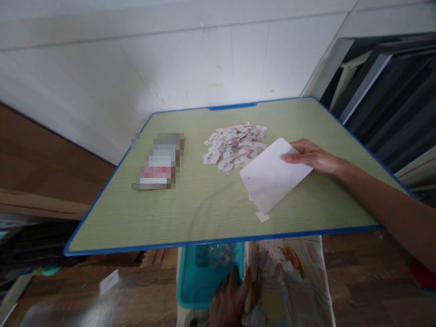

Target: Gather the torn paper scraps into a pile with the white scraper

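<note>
In my right hand (308, 154) is a smooth white card (272, 175), pinched at its upper right corner with the thumb on top. The card stands tilted over the table, just in front of a pile of torn paper scraps (235, 145). A loose scrap (262, 216) lies by its lower corner. Below the table's front edge, my left hand (229, 297) is at the right rim of a teal plastic tray (190, 290), index finger and thumb on either side of the rim. Some scraps show inside the tray.
The green table (163, 222) has a blue edge. A pixelated flat item (158, 161) lies on its left. Patterned cloth (286, 290) with scraps on it is beneath the front edge. A white wall (204, 63) stands behind; dark panels (384, 81) lean at right. Paper (109, 281) lies on the floor.
</note>
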Demonstrator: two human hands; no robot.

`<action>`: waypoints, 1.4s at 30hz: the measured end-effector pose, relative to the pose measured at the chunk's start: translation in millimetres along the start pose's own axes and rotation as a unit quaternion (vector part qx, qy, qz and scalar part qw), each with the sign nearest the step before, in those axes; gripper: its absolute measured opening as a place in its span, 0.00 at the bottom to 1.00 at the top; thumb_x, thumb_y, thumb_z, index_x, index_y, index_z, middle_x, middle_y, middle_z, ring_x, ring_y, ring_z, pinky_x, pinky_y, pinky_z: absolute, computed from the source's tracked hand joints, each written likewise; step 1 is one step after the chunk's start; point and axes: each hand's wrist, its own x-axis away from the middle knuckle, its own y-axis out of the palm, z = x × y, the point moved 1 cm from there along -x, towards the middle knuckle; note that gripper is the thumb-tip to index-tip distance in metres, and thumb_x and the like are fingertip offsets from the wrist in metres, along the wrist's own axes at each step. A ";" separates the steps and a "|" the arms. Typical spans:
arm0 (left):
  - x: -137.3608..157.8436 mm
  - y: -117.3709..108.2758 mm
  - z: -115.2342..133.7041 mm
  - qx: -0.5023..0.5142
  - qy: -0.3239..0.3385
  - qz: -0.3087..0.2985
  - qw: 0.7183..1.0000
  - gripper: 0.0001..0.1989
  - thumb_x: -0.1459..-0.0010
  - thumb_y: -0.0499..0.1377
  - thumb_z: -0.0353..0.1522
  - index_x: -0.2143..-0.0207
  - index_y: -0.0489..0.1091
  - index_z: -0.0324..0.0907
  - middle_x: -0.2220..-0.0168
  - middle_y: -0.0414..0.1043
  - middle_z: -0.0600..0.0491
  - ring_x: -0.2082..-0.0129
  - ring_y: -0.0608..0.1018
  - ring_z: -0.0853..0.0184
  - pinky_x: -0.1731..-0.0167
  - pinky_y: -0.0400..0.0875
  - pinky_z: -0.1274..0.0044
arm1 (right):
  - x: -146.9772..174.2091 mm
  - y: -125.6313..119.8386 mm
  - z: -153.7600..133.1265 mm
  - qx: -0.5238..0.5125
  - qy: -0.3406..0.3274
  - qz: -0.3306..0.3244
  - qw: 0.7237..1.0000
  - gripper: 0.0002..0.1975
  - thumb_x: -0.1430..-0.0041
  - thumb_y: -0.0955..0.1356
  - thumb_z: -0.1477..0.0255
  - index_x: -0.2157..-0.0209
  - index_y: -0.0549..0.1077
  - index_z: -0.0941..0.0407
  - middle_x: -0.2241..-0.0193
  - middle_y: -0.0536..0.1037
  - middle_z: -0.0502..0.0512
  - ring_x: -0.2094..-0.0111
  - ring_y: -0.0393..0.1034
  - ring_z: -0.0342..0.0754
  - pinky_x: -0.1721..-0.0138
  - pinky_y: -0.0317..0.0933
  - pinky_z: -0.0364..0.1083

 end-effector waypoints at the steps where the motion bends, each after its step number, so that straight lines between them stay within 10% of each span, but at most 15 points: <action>1: 0.2 1.2 0.0 -0.003 -0.001 0.014 1.000 0.39 0.58 0.60 0.28 0.45 0.46 0.57 0.50 0.64 0.47 0.59 0.71 0.62 0.64 0.69 0.75 | 0.8 0.4 -0.6 0.012 0.003 -0.008 1.000 0.15 0.57 0.70 0.66 0.67 0.74 0.59 0.76 0.76 0.52 0.79 0.69 0.42 0.82 0.59 0.38; 8: 0.7 0.5 1.2 0.026 -0.011 -0.022 0.999 0.54 0.75 0.68 0.34 0.45 0.44 0.56 0.48 0.62 0.46 0.61 0.72 0.57 0.65 0.70 0.71 | 5.9 3.9 -5.5 0.057 0.027 -0.070 0.996 0.12 0.54 0.68 0.65 0.71 0.74 0.60 0.78 0.75 0.52 0.80 0.67 0.40 0.83 0.56 0.37; 19: -1.5 -1.0 -1.4 -0.002 -0.007 -0.022 1.000 0.39 0.55 0.60 0.29 0.45 0.43 0.60 0.49 0.63 0.49 0.60 0.72 0.62 0.65 0.69 0.74 | 1.9 3.6 0.2 -0.018 0.009 -0.020 1.000 0.13 0.58 0.70 0.66 0.69 0.74 0.59 0.77 0.76 0.52 0.81 0.68 0.42 0.82 0.59 0.39; 24: -1.0 -6.6 1.2 0.034 -0.007 -0.095 0.995 0.54 0.71 0.68 0.32 0.44 0.40 0.55 0.46 0.58 0.45 0.54 0.68 0.56 0.61 0.67 0.71 | 1.1 4.8 0.9 -0.005 0.009 -0.031 0.999 0.14 0.57 0.70 0.66 0.68 0.74 0.60 0.76 0.76 0.52 0.80 0.69 0.42 0.83 0.58 0.38; 28: -0.3 -8.2 0.3 0.012 -0.003 -0.047 0.999 0.42 0.58 0.60 0.28 0.45 0.42 0.58 0.48 0.60 0.46 0.57 0.70 0.61 0.64 0.68 0.73 | 2.8 4.5 -0.5 0.011 0.013 -0.051 0.999 0.13 0.56 0.69 0.66 0.69 0.74 0.60 0.76 0.76 0.52 0.79 0.68 0.41 0.82 0.59 0.37; 42: 1.4 -2.9 -0.5 -0.007 0.008 0.000 1.000 0.42 0.60 0.62 0.29 0.45 0.44 0.57 0.50 0.64 0.46 0.60 0.72 0.62 0.66 0.69 0.74 | 7.2 6.3 -3.6 0.021 0.036 -0.057 0.997 0.14 0.61 0.71 0.63 0.74 0.75 0.59 0.80 0.74 0.53 0.82 0.67 0.42 0.84 0.56 0.39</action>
